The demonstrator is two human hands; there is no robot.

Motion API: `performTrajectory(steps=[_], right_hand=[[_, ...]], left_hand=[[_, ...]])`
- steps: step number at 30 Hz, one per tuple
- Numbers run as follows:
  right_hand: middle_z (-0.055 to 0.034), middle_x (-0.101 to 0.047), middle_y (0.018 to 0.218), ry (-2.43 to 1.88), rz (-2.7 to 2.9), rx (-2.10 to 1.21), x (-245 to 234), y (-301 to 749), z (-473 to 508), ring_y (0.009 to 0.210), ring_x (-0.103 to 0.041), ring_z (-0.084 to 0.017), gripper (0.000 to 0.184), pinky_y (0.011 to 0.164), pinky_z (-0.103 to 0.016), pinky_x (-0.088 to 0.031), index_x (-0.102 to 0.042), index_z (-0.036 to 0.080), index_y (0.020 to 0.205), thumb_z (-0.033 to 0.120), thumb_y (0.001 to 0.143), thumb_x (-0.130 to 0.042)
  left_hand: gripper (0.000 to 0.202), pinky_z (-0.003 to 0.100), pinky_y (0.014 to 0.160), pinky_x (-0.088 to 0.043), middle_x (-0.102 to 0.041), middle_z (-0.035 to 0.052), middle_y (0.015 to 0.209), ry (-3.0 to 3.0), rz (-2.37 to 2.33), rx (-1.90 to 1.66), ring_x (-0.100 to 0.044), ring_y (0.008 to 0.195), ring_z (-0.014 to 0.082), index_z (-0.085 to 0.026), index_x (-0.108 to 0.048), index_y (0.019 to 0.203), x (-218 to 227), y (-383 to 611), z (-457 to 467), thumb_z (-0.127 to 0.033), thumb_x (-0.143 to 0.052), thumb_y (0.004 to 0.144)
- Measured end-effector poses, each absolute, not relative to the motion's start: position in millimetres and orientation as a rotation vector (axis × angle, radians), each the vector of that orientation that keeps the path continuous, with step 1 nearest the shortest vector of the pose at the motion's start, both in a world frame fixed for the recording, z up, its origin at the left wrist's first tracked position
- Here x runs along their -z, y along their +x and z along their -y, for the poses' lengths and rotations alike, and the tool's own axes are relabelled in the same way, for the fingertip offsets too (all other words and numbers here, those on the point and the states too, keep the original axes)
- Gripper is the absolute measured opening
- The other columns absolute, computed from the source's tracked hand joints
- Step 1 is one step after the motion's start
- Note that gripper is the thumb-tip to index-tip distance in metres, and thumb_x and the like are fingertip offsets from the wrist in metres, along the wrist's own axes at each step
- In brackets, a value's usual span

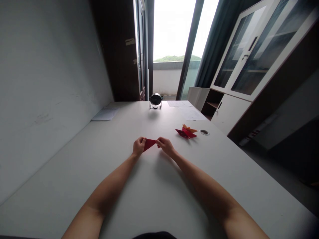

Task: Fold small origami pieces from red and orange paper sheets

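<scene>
**Figure: Creasing a red paper at the desk**

I see both hands on one red folded paper (149, 144), low over the middle of the desk (149, 199). The left hand (139, 146) is pinched on its left corner and the right hand (165, 146) on its right tip. I judge a crease is being set; a further fold would call for matched edges and firm fingertip pressure. Other folded pieces (186, 132), red and orange, lie apart to the right. The glass-door cabinet (249, 49) is closed; I cannot tell its contents
</scene>
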State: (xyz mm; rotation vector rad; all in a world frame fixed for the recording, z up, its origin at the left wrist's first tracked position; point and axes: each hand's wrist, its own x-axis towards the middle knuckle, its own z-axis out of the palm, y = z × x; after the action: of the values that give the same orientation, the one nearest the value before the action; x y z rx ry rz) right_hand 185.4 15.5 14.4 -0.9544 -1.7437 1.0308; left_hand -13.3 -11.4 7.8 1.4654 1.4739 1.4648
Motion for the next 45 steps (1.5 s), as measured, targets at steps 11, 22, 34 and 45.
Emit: performTrajectory(steps=[11, 22, 34, 45], right_hand=[[-0.0007, -0.062, 0.062, -0.92, 1.679, -1.115, -11.8, 184.9, -17.9, 0.057, -0.057, -0.014, 0.036, 0.058, -0.027, -0.047, -0.059, 0.02, 0.072, 0.052, 0.088, -0.054], [-0.0005, -0.063, 0.063, -0.945, 1.713, -1.105, -13.6, 185.0, -15.7, 0.057, -0.057, -0.014, 0.034, 0.058, -0.026, -0.046, -0.059, 0.02, 0.073, 0.05, 0.087, -0.055], [-0.0009, -0.063, 0.064, -0.911, 1.702, -1.167, -16.8, 184.8, -14.3, 0.059, -0.057, -0.014, 0.026, 0.06, -0.026, -0.047, -0.061, 0.019, 0.076, 0.043, 0.085, -0.058], [-0.0004, -0.063, 0.065, -0.901, 1.69, -1.195, -15.6, 184.2, -15.2, 0.059, -0.057, -0.014, 0.02, 0.06, -0.026, -0.047, -0.061, 0.019, 0.077, 0.038, 0.082, -0.058]], left_hand=[[0.037, 0.024, 0.056, -0.04, -0.064, 0.0023, 0.067, 1.513, -1.49, -1.459, -0.053, 0.06, 0.0143, -0.018, -0.062, 0.074, -4.5, -15.4, 8.3, -0.051, -0.052, 0.088], [0.036, 0.024, 0.057, -0.04, -0.065, 0.0023, 0.067, 1.47, -1.473, -1.469, -0.055, 0.061, 0.015, -0.018, -0.063, 0.073, -4.3, -15.0, 8.9, -0.05, -0.054, 0.087], [0.036, 0.024, 0.057, -0.039, -0.064, 0.0021, 0.068, 1.484, -1.474, -1.472, -0.055, 0.062, 0.0147, -0.018, -0.063, 0.074, -2.2, -15.0, 7.4, -0.049, -0.053, 0.087], [0.034, 0.025, 0.056, -0.039, -0.065, 0.0025, 0.067, 1.464, -1.474, -1.468, -0.055, 0.061, 0.0154, -0.018, -0.064, 0.074, -4.6, -14.4, 8.5, -0.049, -0.054, 0.086]])
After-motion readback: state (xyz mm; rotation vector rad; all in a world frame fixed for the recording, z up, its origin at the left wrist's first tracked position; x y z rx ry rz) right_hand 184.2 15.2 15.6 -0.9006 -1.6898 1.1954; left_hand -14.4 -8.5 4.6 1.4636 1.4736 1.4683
